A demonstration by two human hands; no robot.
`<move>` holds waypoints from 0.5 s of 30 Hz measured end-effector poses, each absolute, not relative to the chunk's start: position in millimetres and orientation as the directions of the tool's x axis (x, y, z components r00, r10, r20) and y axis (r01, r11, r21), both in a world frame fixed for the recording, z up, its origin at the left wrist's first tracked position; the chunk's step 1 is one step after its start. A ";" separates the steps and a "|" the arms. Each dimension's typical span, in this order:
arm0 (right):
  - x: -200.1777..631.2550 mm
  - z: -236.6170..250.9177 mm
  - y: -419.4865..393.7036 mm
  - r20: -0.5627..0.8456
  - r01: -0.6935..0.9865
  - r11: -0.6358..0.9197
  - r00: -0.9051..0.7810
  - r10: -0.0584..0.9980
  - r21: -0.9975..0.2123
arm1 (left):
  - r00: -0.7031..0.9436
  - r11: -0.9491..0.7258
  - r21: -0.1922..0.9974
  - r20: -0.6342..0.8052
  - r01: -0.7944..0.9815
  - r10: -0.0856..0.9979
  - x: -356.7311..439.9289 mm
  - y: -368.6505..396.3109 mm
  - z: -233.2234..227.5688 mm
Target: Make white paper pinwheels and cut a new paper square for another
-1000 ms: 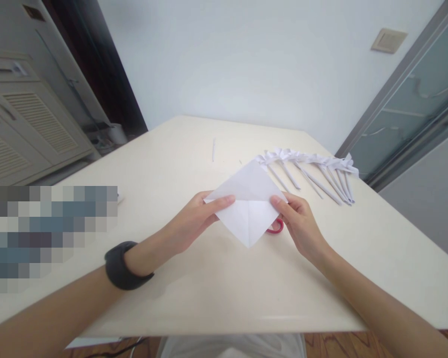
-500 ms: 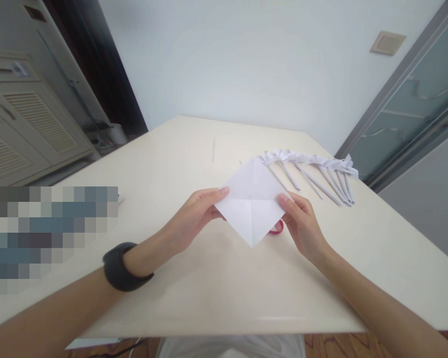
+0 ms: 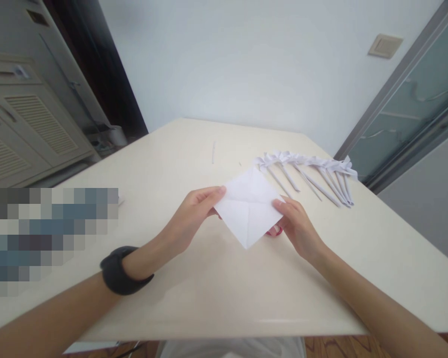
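Observation:
I hold a white square of creased paper [image 3: 248,209] above the cream table [image 3: 209,288], turned like a diamond. My left hand [image 3: 192,219] pinches its left corner with thumb and fingers. My right hand [image 3: 296,226] pinches the right corner. A black band sits on my left wrist [image 3: 120,271]. A red object [image 3: 275,230] lies on the table under the paper, mostly hidden by it and my right hand.
A row of several white folded paper pieces with long stems [image 3: 313,174] lies at the back right of the table. A thin white strip [image 3: 213,150] lies further back. A cabinet [image 3: 30,124] stands at the left, a glass door [image 3: 414,109] at the right.
The paper has narrowed slightly and shifted a little toward me; my left fingers slid along its left edge. Both hands keep their hold.

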State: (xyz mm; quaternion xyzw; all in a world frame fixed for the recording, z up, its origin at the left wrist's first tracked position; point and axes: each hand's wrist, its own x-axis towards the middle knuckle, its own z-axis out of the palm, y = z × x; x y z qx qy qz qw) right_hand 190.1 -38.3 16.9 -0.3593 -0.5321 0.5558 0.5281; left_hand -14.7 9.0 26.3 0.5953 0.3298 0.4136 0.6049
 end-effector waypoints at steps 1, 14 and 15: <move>190.2 16.8 -38.7 0.154 -0.200 0.112 -0.204 0.967 -0.973 | 0.443 -0.043 0.992 0.092 -0.119 0.892 -14.6 8.7 26.6; 189.6 14.8 -41.2 0.145 -0.127 0.110 -0.309 0.940 -0.986 | 0.498 0.102 0.972 0.019 -0.213 0.867 -14.0 7.1 30.6; 189.7 15.2 -41.2 0.149 -0.130 0.114 -0.306 0.940 -0.985 | 0.493 0.093 0.974 0.021 -0.205 0.870 -13.7 7.0 30.8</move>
